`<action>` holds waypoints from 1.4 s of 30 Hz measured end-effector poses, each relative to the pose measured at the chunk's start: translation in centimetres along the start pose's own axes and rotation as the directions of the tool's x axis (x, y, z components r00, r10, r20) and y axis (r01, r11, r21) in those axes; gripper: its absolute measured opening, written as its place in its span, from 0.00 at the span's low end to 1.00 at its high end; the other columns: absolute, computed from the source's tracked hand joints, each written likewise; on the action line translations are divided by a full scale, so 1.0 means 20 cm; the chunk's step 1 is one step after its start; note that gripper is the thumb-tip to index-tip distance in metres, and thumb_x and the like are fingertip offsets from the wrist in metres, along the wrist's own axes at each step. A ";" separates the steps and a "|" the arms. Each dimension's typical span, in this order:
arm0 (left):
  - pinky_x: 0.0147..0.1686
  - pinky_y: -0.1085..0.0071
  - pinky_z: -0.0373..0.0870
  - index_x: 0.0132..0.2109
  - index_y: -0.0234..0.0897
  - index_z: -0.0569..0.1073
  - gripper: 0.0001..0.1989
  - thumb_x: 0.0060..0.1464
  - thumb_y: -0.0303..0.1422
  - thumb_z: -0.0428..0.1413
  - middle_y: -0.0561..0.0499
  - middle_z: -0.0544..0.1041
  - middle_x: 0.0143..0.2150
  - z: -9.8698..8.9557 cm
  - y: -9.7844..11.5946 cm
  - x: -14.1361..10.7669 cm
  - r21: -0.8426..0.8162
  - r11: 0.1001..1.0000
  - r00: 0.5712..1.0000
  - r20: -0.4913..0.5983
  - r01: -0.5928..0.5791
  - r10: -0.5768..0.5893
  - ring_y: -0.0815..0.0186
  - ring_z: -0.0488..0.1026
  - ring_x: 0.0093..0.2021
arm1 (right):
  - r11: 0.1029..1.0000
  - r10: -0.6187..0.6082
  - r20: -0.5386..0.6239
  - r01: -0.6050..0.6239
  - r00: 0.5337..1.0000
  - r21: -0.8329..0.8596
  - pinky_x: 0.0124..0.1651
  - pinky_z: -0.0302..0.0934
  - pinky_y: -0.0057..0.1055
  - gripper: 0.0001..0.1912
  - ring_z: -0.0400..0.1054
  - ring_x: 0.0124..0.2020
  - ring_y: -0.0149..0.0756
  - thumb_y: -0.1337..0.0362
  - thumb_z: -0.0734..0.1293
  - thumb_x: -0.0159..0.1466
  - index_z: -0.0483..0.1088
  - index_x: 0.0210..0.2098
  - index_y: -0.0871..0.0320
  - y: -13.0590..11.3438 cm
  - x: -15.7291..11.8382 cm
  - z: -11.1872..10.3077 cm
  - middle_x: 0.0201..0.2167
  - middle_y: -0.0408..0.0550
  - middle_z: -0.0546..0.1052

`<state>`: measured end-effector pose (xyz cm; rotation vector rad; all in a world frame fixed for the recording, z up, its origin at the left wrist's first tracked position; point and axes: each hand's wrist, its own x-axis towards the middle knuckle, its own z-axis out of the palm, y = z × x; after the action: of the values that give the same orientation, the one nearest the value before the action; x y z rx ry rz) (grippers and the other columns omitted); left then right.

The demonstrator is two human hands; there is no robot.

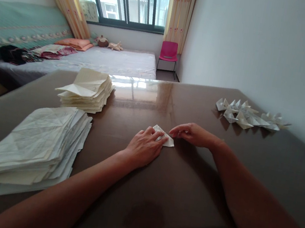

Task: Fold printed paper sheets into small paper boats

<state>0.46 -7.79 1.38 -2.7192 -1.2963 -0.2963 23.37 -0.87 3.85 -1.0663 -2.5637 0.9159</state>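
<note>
The folded paper (170, 143) lies on the table (118, 185), pressed flat under the spread fingers of the left hand (145, 145); its rows of print are too small to read. The right hand (188, 133) hovers just beside it, fingers loosely curled together. Left of them stand two paper stacks (30, 137) (89, 88), the nearer faintly marked, illegible; far right, folded paper shapes (245, 115). Beyond, a clock (89, 10) has unreadable numerals.

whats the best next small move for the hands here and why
Probably bring the right hand in to press along the near edge of the folded paper: the left hand already holds it against the table, while the right is just beside it, seemingly not touching.
</note>
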 end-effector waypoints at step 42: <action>0.38 0.71 0.68 0.44 0.39 0.75 0.14 0.58 0.32 0.46 0.51 0.79 0.38 -0.09 -0.34 -0.04 -0.319 0.835 0.883 0.014 0.448 -0.469 0.65 0.74 0.37 | 0.859 -0.065 0.044 0.078 0.997 -0.505 0.38 0.58 0.29 0.20 0.67 0.43 0.40 0.71 0.59 0.63 0.73 0.51 0.52 -0.17 -0.01 0.13 0.42 0.52 0.73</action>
<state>-5.62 -4.45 2.99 -2.5548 -2.0337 -0.6840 20.53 -4.03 4.02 -1.0665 -2.9246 0.2242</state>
